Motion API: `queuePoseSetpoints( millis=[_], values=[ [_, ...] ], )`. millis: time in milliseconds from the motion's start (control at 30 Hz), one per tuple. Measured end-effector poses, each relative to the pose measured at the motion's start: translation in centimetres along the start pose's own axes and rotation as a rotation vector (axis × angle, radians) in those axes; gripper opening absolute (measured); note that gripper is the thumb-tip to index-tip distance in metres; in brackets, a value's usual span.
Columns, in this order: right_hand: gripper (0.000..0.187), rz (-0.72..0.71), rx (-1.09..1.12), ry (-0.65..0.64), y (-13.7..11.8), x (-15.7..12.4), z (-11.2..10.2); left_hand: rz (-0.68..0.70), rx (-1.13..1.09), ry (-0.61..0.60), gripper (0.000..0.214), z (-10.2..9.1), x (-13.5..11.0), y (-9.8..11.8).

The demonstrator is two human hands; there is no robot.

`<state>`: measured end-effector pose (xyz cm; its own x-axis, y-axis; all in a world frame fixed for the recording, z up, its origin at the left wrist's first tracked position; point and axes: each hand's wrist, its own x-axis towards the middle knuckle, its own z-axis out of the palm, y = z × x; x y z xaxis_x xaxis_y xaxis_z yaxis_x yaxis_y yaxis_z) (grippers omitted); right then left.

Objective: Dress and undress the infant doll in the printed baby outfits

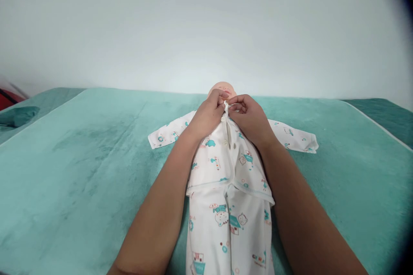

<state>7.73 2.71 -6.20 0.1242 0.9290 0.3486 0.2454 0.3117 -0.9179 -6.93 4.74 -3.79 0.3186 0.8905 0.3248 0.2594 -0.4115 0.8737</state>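
A baby doll lies on its back on a teal blanket, head away from me. It wears a white printed shirt and matching trousers. My left hand and my right hand meet at the shirt's collar, just below the doll's chin. Both pinch the two front edges of the shirt together at the top button. The shirt's sleeves spread out flat to either side.
A white wall rises right behind the bed. A darker teal cover shows at the right edge and a rolled teal cloth lies at the far left, beside something red.
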Motion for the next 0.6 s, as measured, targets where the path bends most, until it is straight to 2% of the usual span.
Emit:
queuePoseSetpoints(
  millis=[300, 600],
  values=[
    [0.024, -0.043, 0.021, -0.049, 0.31, 0.09, 0.03, -0.076, 0.005, 0.075, 0.019, 0.47, 0.28, -0.21],
    [0.029, 0.063, 0.015, -0.016, -0.07, -0.03, 0.07, -0.089, -0.234, 0.070, 0.022, 0.27, 0.50, -0.63]
  ],
)
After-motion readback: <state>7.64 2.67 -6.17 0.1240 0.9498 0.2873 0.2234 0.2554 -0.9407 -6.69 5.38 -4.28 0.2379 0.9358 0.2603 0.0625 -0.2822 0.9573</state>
